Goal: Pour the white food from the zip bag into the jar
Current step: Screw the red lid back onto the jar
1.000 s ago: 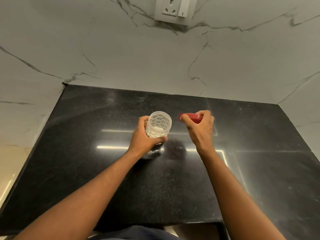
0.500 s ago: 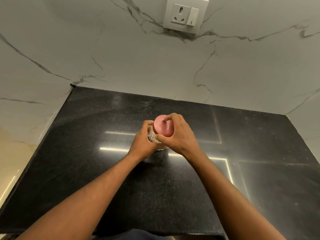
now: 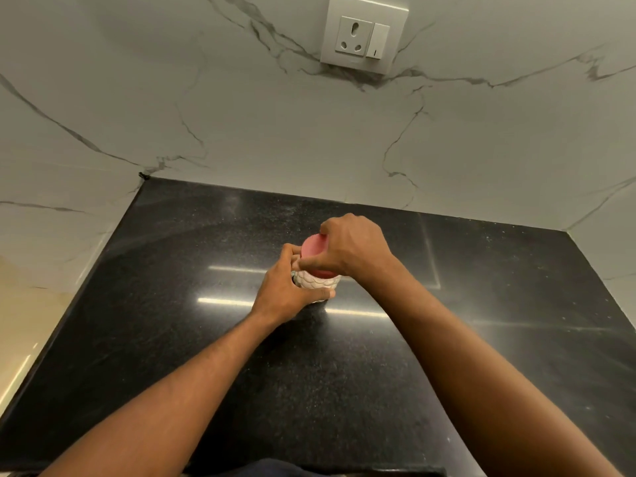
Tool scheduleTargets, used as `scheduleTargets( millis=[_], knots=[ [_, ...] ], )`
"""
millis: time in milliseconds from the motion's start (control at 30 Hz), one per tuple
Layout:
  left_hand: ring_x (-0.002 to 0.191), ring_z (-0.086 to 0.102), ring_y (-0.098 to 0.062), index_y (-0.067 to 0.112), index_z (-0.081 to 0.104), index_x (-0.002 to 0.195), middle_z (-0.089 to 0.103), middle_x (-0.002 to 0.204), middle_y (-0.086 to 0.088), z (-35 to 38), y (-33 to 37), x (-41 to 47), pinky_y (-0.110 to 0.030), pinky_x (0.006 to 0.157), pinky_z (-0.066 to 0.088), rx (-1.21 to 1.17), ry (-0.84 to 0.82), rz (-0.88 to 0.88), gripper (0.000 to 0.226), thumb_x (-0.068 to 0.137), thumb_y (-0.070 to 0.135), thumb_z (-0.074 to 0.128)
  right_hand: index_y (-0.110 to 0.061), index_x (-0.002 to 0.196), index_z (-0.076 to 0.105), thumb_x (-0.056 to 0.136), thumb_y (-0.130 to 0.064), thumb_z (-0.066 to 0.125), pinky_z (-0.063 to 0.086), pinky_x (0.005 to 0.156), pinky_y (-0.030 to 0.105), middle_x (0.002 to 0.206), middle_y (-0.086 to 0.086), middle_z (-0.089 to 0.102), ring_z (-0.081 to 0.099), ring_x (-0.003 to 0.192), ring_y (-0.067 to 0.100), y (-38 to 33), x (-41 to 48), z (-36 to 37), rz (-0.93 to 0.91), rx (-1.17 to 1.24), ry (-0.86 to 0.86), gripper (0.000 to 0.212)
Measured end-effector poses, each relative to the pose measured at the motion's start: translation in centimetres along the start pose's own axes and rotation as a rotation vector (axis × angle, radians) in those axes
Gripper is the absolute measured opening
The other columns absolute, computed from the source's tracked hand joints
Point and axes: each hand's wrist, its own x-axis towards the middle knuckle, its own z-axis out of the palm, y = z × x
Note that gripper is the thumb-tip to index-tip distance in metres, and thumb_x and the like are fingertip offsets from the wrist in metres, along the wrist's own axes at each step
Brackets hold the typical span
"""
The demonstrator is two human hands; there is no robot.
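Since a second ago the red lid has gone from the right hand's open-air hold onto the jar's mouth.

Now the right hand arches over the lid, its fingers clenched around the rim, while the left hand wraps the jar from the left and near side, grasping its body. That jar is clear, with a scalloped, scale-like relief that reads whitish; how much white food is inside cannot be told. It stands upright near the middle of the black speckled bench, well short of the marbled wall with its socket.
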Motion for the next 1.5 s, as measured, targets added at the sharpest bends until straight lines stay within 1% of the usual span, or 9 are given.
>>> scheduleTargets(
  millis=[167,367,567,700,900,1033,1200,1367,1500],
  knots=[
    [0.107,0.059,0.005,0.065,0.037,0.117,0.058,0.118,0.028,-0.2,0.2,-0.2,-0.020,0.081,0.051,-0.006,-0.003,0.022,0.085,0.054,0.061,0.093,-0.015,0.081,0.063,0.080,-0.094,0.037,0.037,0.051,0.029,0.063,0.002,0.055,0.048,0.053,0.017,-0.2,0.1,-0.5,0.096,-0.184,0.066,0.083],
    [0.109,0.061,-0.002,0.047,0.039,0.127,0.059,0.122,0.023,-0.1,0.2,-0.1,-0.021,0.083,0.050,0.040,-0.006,0.040,0.090,0.057,0.061,0.094,-0.043,0.154,0.041,0.084,-0.036,0.074,0.037,0.116,0.059,0.172,0.006,0.020,0.026,0.154,0.035,0.8,-0.9,-1.2,-0.308,0.277,-0.411,0.078],
    [0.099,0.058,0.012,0.052,0.042,0.115,0.062,0.114,0.027,-0.1,0.1,-0.1,-0.017,0.074,0.049,0.011,0.006,0.015,0.081,0.055,0.063,0.094,-0.035,0.130,0.067,0.082,-0.068,0.066,0.045,0.064,0.028,0.113,0.001,0.072,0.065,0.092,0.019,-0.1,0.2,-0.9,-0.190,-0.026,-0.113,0.059],
    [0.105,0.058,0.010,0.052,0.041,0.122,0.061,0.121,0.024,0.0,0.0,-0.1,-0.021,0.083,0.051,0.005,0.003,0.011,0.086,0.056,0.062,0.095,-0.016,0.083,0.059,0.081,-0.089,0.048,0.050,0.061,0.033,0.065,0.001,0.052,0.060,0.064,0.021,-0.1,2.2,-1.4,0.009,-0.149,-0.030,0.075],
    [0.105,0.060,0.011,0.048,0.042,0.120,0.062,0.117,0.027,-0.1,-0.1,0.1,-0.017,0.080,0.050,0.014,0.002,0.011,0.085,0.055,0.061,0.095,-0.023,0.130,0.066,0.097,-0.048,0.058,0.054,0.081,0.038,0.126,0.006,0.071,0.066,0.106,0.027,0.4,2.1,-1.7,-0.109,0.024,-0.164,0.042],
    [0.102,0.060,0.008,0.054,0.038,0.114,0.059,0.113,0.030,-0.1,-0.2,0.0,-0.014,0.074,0.048,0.035,0.006,0.022,0.082,0.054,0.064,0.094,-0.041,0.147,0.053,0.081,-0.024,0.079,0.049,0.094,0.036,0.154,0.004,0.048,0.055,0.131,0.027,0.2,0.2,-2.1,-0.323,0.151,-0.433,0.073],
    [0.099,0.058,0.013,0.055,0.040,0.115,0.061,0.111,0.031,-0.1,-0.2,0.2,-0.013,0.071,0.046,0.045,0.019,0.011,0.084,0.052,0.071,0.092,-0.039,0.137,0.062,0.081,-0.050,0.072,0.044,0.063,0.028,0.105,-0.003,0.065,0.060,0.085,0.016,-0.5,0.2,-0.8,-0.250,-0.072,-0.163,0.058],
    [0.112,0.059,-0.006,0.054,0.040,0.120,0.061,0.125,0.023,0.1,-0.5,0.3,-0.025,0.083,0.050,0.031,0.009,0.000,0.086,0.053,0.063,0.094,-0.013,0.068,0.057,0.083,-0.092,0.033,0.030,0.046,0.026,0.059,0.002,0.052,0.048,0.051,0.017,-1.1,1.3,0.3,0.033,-0.200,-0.048,0.084],
    [0.105,0.058,0.005,0.057,0.039,0.116,0.060,0.120,0.025,-0.1,-0.3,0.3,-0.023,0.081,0.051,0.046,0.003,0.016,0.085,0.052,0.066,0.093,-0.011,0.100,0.070,0.092,-0.083,0.027,0.041,0.058,0.030,0.084,0.007,0.066,0.061,0.068,0.022,0.0,0.7,0.7,-0.011,-0.159,-0.003,0.084]
  ],
)
